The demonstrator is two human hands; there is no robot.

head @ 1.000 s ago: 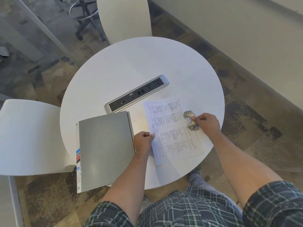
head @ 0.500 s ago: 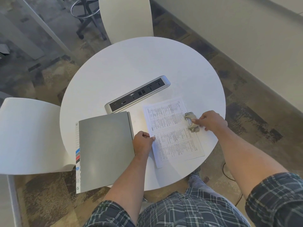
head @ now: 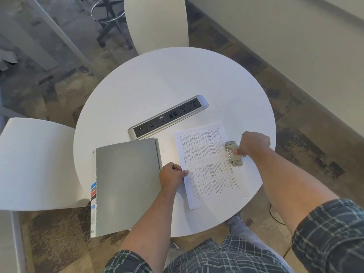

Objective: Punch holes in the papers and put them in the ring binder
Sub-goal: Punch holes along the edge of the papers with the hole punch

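Round white table [head: 157, 85] on patterned carpet, pale wall along the far right, two white chairs pulled up: one at the far side [head: 155, 22], one off to the left [head: 35, 164]. Silver power strip [head: 167, 117] with sockets sits mid-table, angled.

Right hand [head: 253, 143] is curled over the metal hole punch [head: 233, 153], gripping it from the right side, knuckles up. Punch sits on the right long edge of the printed paper [head: 208, 162], so the sheet spreads out to the left of that grip and toward the person. Can't tell whether the sheet edge is fully seated in the punch slot; the hand covers part of it.

Left hand [head: 172, 176] is closed on the opposite, left edge of the same paper, fingers curled, thumb side on the sheet at about mid-length. Paper lies flat on the table between the two hands, slightly rotated, its near corner close to the table rim.

Grey binder [head: 128, 186] is closed and flat, directly left of the left-hand grip, touching or almost touching the back of that hand. Its near end overhangs the table edge. Coloured index tabs [head: 93, 190] show along its far-left edge. Binder's far corner is just beside the power strip.

Plaid sleeves and shirt visible at the bottom.
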